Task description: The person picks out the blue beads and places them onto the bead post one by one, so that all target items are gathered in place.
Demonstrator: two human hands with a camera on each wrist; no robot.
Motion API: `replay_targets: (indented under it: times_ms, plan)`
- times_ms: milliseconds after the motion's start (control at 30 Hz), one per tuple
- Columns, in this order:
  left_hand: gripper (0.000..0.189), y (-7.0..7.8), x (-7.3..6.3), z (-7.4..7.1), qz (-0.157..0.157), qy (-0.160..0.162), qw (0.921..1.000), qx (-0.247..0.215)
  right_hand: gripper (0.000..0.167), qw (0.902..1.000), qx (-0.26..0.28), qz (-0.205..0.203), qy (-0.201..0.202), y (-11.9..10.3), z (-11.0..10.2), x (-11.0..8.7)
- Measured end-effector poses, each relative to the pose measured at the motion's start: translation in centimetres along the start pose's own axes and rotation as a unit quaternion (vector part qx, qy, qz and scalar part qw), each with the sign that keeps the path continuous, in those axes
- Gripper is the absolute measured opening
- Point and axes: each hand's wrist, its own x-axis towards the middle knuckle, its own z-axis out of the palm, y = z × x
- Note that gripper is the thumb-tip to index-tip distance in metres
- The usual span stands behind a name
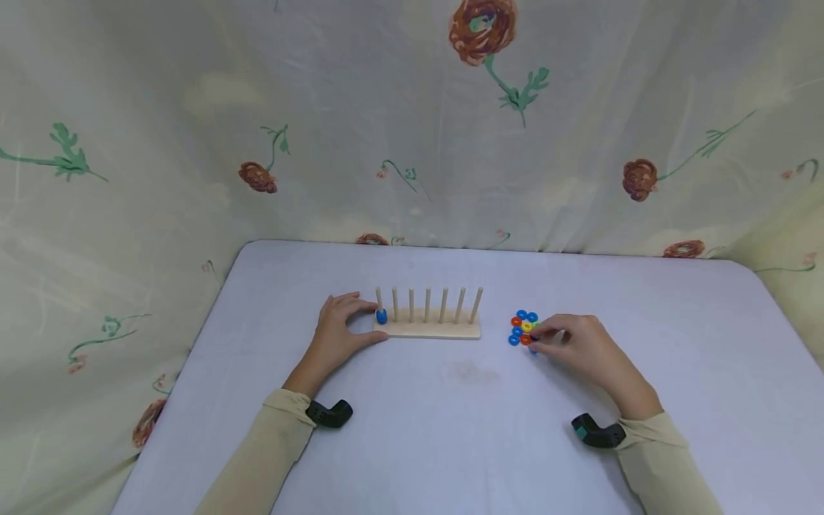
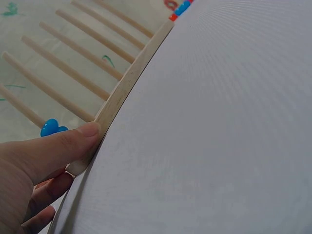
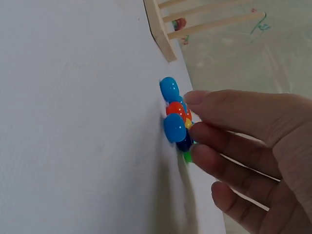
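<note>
Pale wood makes up the peg rack (image 1: 431, 330), which stands upright on the white tablecloth (image 1: 412, 429), seven pegs in a row. From where I stand, the left hand (image 1: 337, 325) is clamped round its left end, thumb along the near edge, fingers behind. Blue beading (image 1: 382, 317) sits low on the leftmost peg. Well apart, beyond the rack's right end, the right hand (image 1: 582, 347) reaches into a loose cluster of coloured rings, thumb and forefinger bent towards each other; whether they have caught one, I cannot tell.

The rings crowd so tightly that, to my mind, a pinch at the red ring (image 1: 516, 322) or the yellow ring (image 1: 527, 327) could nudge its neighbours and set one rolling. A slick-looking ring taken off-centre might squirt away. If the left hand slackened, a knock against a peg could slide the rack across the cloth.

The right wrist view gives what the head view mostly hides: a dark blue ring (image 3: 185, 143) and a bit of green ring (image 3: 188, 157) beside the fingertips, and a gap between thumb and forefinger. The left wrist view shows the thumb pressed flat to the rack's edge, which from above is less plain.
</note>
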Motion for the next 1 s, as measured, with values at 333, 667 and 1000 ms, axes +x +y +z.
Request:
replay_targets:
  times_ms: [333, 667, 1000]
  plan:
    - [0.055, -0.11, -0.02, 0.00, 0.008, 0.003, 1.0000, -0.002, 0.011, 0.9993, -0.011, 0.017, -0.030, 0.74, 0.13, 0.05]
    - [0.054, -0.15, 0.02, 0.05, 0.010, 0.004, 0.9999, -0.004, 0.011, 0.9990, -0.022, 0.020, -0.034, 0.79, 0.25, 0.18]
    - [0.055, -0.38, 0.12, 0.18, 0.013, 0.006, 0.9999, 0.001, 0.011, 0.9991, -0.016, 0.019, -0.035, 0.74, 0.22, 0.22]
